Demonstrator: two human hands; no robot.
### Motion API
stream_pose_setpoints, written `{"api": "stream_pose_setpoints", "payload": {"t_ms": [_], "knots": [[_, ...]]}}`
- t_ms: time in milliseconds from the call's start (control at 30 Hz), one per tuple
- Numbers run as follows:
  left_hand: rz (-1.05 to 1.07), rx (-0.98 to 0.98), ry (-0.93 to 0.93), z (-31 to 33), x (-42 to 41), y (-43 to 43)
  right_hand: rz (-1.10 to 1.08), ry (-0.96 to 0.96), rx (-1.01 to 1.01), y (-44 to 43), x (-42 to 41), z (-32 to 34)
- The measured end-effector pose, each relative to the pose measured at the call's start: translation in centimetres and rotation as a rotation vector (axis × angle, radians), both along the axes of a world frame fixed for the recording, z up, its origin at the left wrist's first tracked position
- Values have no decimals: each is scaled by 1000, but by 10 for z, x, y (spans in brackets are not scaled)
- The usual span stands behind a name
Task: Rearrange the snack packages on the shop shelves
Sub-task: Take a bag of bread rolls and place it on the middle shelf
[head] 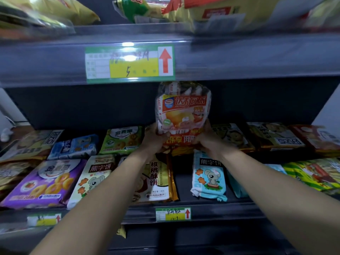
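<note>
left hand [155, 138] + right hand [208, 138] | grip orange snack bag [183, 111] upright; above shelf [202, 211]

Green-yellow price tag [129, 64] with red arrow on upper rail; smaller tag [173, 214] below.

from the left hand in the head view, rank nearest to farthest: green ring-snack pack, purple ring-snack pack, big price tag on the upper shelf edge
From the left hand:
1. Green ring-snack pack, just to its left.
2. Purple ring-snack pack, front left, lying flat.
3. Big price tag, above on the upper shelf edge.

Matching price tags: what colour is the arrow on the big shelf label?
Red, on white; the shelf label shows in the head view.
</note>
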State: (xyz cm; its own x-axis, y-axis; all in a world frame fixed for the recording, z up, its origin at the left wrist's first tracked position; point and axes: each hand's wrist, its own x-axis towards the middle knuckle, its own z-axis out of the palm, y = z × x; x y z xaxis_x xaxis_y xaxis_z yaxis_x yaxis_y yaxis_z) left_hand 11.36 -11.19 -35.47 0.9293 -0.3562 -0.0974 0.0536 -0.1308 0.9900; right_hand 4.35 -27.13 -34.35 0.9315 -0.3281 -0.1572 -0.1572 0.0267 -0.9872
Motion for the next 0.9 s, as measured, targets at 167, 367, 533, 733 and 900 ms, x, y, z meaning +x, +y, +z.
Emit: {"api": "stream_pose_setpoints", "payload": {"t_ms": [167,367,533,733,900], "knots": [[79,251,-54,-31,32,1,4,43,-115,-1,4,5],[92,362,-126,-15,26,0,40,40,-130,-5,8,8],[92,249,-237,0,18,-14,-21,22,-14,-15,16,4],[-2,175,-71,5,8,-31,-96,-3,43,-29,25,-5],[-95,155,-49,7,12,-41,-172,20,87,-32,31,1]]}}
